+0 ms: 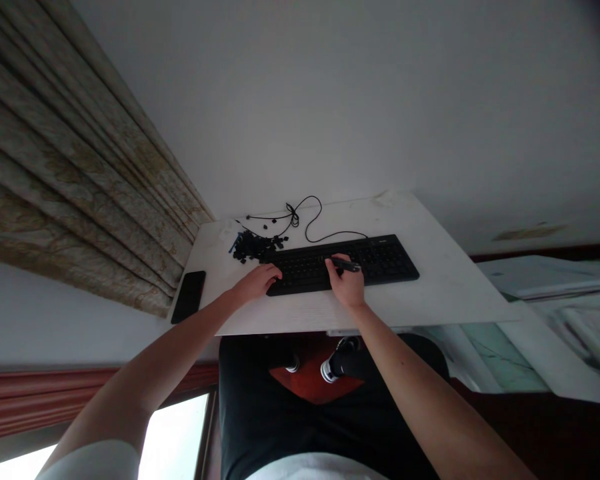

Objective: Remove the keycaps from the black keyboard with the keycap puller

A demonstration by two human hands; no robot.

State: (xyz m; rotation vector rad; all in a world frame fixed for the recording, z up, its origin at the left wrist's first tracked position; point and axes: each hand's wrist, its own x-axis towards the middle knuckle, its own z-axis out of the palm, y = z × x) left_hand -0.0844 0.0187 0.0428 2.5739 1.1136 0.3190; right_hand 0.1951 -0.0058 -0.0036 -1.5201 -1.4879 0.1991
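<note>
A black computer keyboard [391, 257] lies on the white table, with keycaps off over part of its left and middle area. My left hand [258, 281] is closed at its left end, thumb and fingers on the edge. Over the middle of the board, my right hand [349, 287] grips a dark pen-shaped tool [347, 265]; its tip is too small to make out. Behind my left hand is a heap of loose black keycaps [253, 245], partly against the keyboard's back left corner. Something thin and blue shows at the heap's left side.
The keyboard's black cable [321, 208] loops behind it, bundled near the wall. A black phone [189, 297] lies at the table's left edge. A few stray keycaps sit near the cable. The white table [460, 293] meets a wall behind and a patterned curtain [105, 167] at left.
</note>
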